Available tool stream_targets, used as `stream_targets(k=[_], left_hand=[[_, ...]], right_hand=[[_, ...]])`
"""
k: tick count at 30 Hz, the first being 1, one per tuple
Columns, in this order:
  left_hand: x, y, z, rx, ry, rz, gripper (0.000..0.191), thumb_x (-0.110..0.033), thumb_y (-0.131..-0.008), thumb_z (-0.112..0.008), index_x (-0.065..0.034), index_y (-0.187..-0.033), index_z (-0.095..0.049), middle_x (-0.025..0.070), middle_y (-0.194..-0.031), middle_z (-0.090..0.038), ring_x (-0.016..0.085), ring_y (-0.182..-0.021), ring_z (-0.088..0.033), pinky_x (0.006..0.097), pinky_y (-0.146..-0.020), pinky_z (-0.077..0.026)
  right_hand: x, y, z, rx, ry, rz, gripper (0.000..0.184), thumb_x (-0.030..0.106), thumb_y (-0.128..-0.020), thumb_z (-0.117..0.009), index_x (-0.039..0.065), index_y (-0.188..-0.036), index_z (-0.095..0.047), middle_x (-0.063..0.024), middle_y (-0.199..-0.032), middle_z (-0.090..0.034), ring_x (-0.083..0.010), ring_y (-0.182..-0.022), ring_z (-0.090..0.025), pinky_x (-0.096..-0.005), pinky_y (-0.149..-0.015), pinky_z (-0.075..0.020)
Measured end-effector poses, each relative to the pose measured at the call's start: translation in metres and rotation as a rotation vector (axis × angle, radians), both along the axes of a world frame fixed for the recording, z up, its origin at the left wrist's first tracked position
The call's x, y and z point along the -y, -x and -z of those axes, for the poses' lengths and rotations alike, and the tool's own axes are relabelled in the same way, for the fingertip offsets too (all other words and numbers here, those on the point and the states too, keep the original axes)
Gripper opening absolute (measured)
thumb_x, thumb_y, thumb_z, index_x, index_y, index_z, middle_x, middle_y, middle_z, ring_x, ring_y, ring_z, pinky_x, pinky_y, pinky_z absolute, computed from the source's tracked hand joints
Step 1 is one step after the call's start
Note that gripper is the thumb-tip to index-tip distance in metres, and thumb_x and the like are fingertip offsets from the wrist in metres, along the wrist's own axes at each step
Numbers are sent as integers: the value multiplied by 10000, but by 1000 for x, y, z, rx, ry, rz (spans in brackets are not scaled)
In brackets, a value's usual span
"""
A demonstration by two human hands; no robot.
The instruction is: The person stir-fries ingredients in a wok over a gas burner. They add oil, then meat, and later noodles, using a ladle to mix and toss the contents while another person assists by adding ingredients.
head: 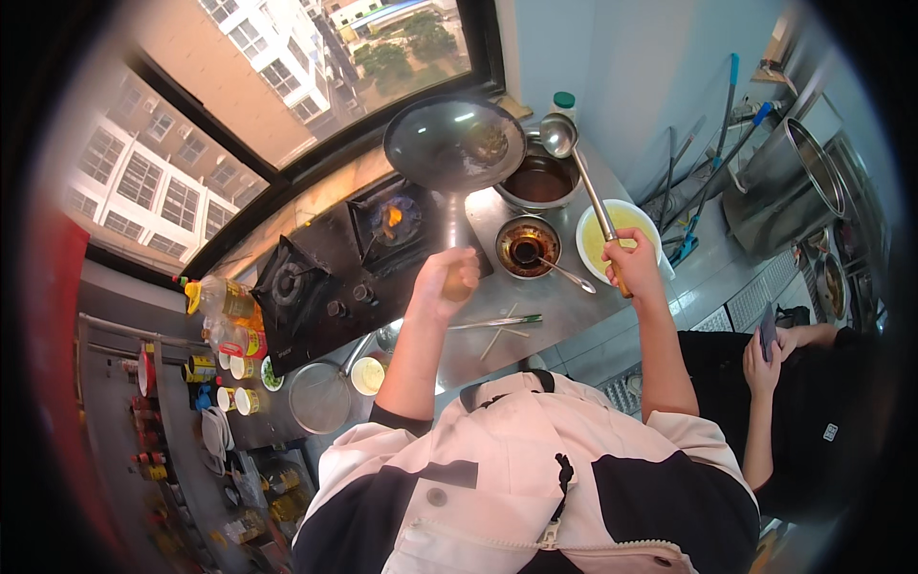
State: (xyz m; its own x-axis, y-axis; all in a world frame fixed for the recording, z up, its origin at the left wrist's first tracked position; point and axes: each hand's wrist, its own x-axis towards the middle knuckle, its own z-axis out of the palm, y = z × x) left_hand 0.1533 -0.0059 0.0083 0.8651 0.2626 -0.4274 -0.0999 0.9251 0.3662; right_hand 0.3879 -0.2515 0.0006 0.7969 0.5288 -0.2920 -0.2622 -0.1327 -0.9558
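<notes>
My left hand (446, 281) grips the handle of a wok (455, 147), which is raised and tilted above the back of the counter, clear of the lit gas burner (391, 219). Some food lies in the right side of the wok. In my right hand (632, 265) is the wooden end of a long metal ladle (589, 188), its bowl up over the rim of a pot of dark liquid (539, 179). Below the ladle's shaft stands a white tub of pale yellow contents (589, 244). A metal bowl of dark sauce (507, 260) with a spoon sits between the hands.
A second burner (288, 281) shows no flame. Chopsticks (500, 337), a round strainer (320, 398), small cups (247, 402) and oil bottles (240, 301) stand about the counter. A person in black (762, 366) holds a phone at the right, near a large steel pot (782, 190).
</notes>
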Motion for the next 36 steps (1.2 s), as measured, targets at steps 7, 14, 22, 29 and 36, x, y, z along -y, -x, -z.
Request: stream_targets(k=[7, 14, 22, 29, 36], left_hand=[[2, -24, 8, -48, -60, 14, 124, -27, -905, -615, -44, -920, -493, 11, -746, -507, 76, -566, -476, 217, -493, -420], [10, -41, 10, -166, -154, 14, 125, -33, -892, -623, -47, -868, -501, 15, -732, -514, 89, -563, -486, 229, -496, -419], [13, -54, 16, -228, -253, 3, 113, -45, -830, -667, -52, -797, -559, 56, -674, -552, 169, -533, -522, 311, -507, -446], [16, -62, 17, -287, -377, -1, 107, -60, -831, -658, -48, -779, -565, 61, -646, -545, 184, -529, -540, 326, -516, -459], [22, -67, 15, -319, -453, 41, 87, -56, -836, -648, -29, -803, -572, 73, -660, -555, 187, -535, -546, 327, -510, -465]], right_hand=[[7, -6, 32, -145, -33, 29, 280, 50, -907, -650, 57, -1130, -482, -113, -789, -640, -156, -500, -563, -273, -406, -411], [7, -7, 45, -248, -74, 38, 294, 56, -900, -660, 43, -1122, -468, -112, -782, -620, -156, -516, -568, -288, -404, -434], [5, -13, 51, -228, -82, 32, 273, 48, -899, -650, 43, -1098, -464, -115, -776, -617, -162, -511, -567, -299, -410, -441], [-3, -18, 55, -213, -50, 29, 281, 42, -911, -625, 52, -1124, -442, -116, -783, -605, -157, -501, -550, -286, -398, -404], [-5, -23, 55, -178, -23, 15, 281, 39, -908, -619, 49, -1125, -441, -114, -778, -608, -152, -494, -546, -286, -396, -402]])
